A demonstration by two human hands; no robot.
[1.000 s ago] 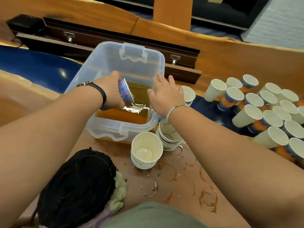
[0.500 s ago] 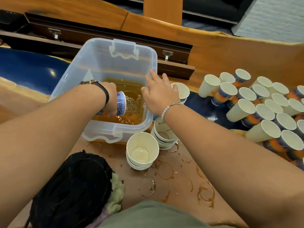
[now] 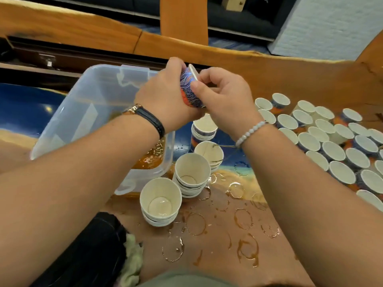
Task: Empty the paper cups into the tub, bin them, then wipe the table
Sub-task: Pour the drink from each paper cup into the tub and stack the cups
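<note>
By tub (image 3: 87, 104), left grip (image 3: 165, 94) holds cup (image 3: 189, 90), perhaps floral

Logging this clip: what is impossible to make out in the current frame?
Head view:
- held cup inside: mouth turned sideways, left hand and right hand hold it.
- tub contents: left forearm covers most.
- cups on the right: row cut by frame edge.
</note>
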